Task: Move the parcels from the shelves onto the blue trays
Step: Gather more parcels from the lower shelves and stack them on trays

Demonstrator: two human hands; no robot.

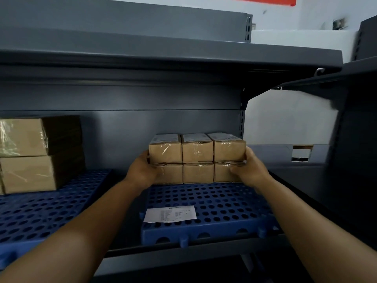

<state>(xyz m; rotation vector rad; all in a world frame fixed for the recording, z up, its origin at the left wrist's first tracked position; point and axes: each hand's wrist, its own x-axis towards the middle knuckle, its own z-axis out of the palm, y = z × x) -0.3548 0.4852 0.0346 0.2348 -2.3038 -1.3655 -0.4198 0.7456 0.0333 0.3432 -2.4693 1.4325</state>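
A block of small brown cardboard parcels [197, 158], two layers of three, stands at the back of the right blue perforated tray [220, 209]. My left hand [142, 170] presses against the block's left side and my right hand [251, 166] grips its right side. Both arms reach in from the bottom of the view. Two larger taped parcels [28, 154] are stacked on the left blue tray [47, 211]. A white paper label [170, 215] lies flat on the front of the right tray.
Both trays sit on a dark grey metal shelf, with another shelf board [171, 56] close overhead. A slotted upright [242, 121] stands behind the parcels on the right. A dark shelf unit [355, 139] closes in the right side.
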